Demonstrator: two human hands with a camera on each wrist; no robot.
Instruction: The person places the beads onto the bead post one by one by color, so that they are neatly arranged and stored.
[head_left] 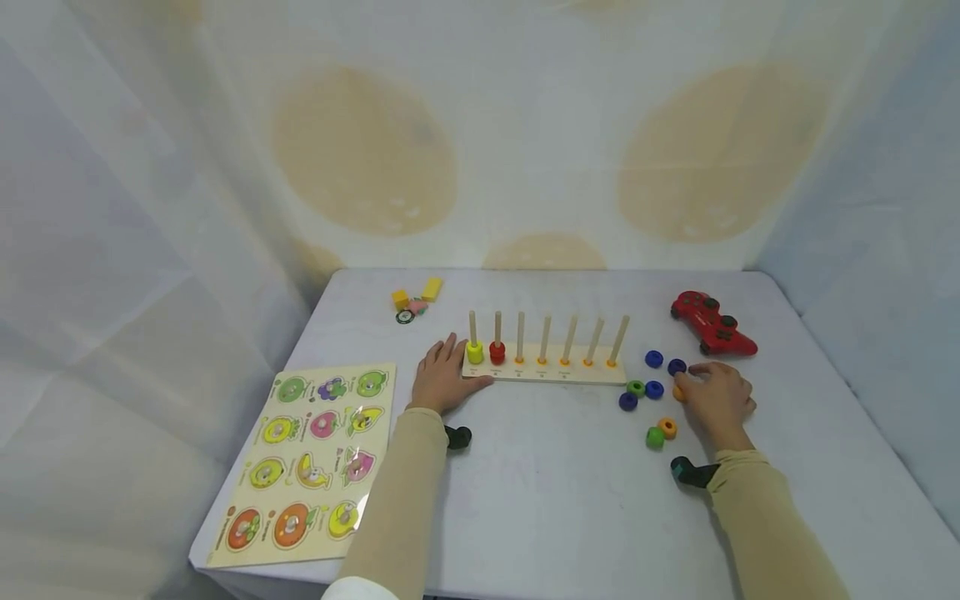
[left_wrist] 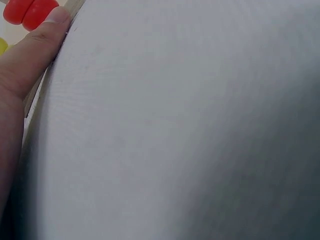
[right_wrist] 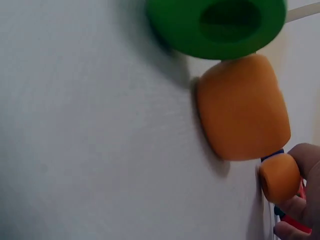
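A wooden peg board [head_left: 543, 374] with a row of upright pegs stands mid-table. Yellow beads [head_left: 474, 353] sit on its leftmost peg, red beads [head_left: 497, 353] on the peg beside it. My left hand [head_left: 441, 377] rests at the board's left end, fingers spread; in the left wrist view its thumb [left_wrist: 35, 55] lies straight along the front edge. To the right of the board, my right hand [head_left: 718, 402] pinches an orange bead [right_wrist: 281, 178] between thumb and fingers, low over the table. A second orange bead [right_wrist: 242, 110] and a green bead [right_wrist: 175, 25] lie nearer the wrist.
Several blue beads [head_left: 654, 389] and another green bead [head_left: 636, 387] lie between board and right hand. A red game controller [head_left: 712, 323] lies behind that hand. At left is a fruit puzzle board [head_left: 306, 462]; small yellow blocks [head_left: 431, 289] lie at the back.
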